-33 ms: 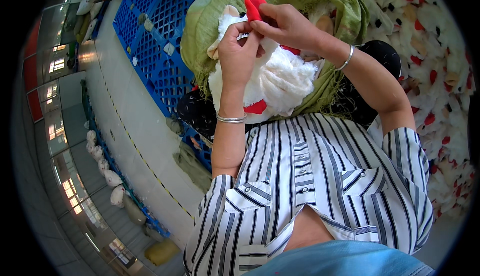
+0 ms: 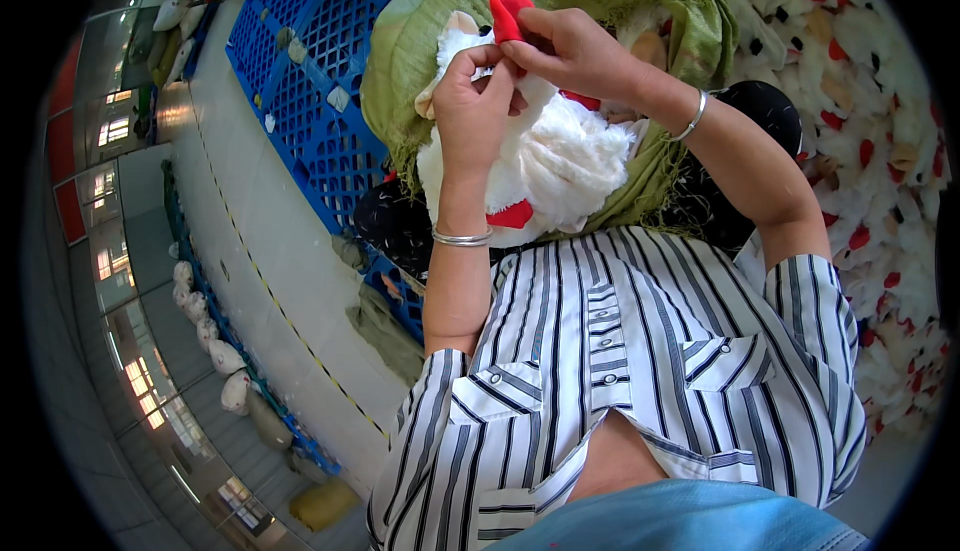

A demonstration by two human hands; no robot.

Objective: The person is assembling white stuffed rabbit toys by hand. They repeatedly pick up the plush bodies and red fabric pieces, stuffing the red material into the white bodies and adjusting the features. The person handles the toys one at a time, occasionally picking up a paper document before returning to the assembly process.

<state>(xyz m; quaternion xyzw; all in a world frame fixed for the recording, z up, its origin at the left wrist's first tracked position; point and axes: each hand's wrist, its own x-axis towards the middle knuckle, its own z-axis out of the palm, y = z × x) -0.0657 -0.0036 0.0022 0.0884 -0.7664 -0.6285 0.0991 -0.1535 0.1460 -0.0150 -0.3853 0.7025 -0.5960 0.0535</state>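
Both hands meet over my lap at a small red fabric piece [image 2: 508,11], which sticks up between the fingers. My right hand [image 2: 572,49] pinches it from the right, thumb and fingers closed. My left hand [image 2: 472,99] has its fingertips pressed against the lower end of the same piece. Below them, a limp white plush skin [image 2: 575,156] with beige and red parts lies on my lap. Whether the red piece is attached to the plush skin is hidden behind the fingers.
A green woven sack [image 2: 410,46] with frayed edges surrounds the plush. Blue plastic pallets [image 2: 300,81] lie to the left, beside a pale floor [image 2: 240,211] with a striped line. Many white plush pieces [image 2: 870,171] with red parts are heaped at right. Stuffed white bundles [image 2: 225,356] line the far left.
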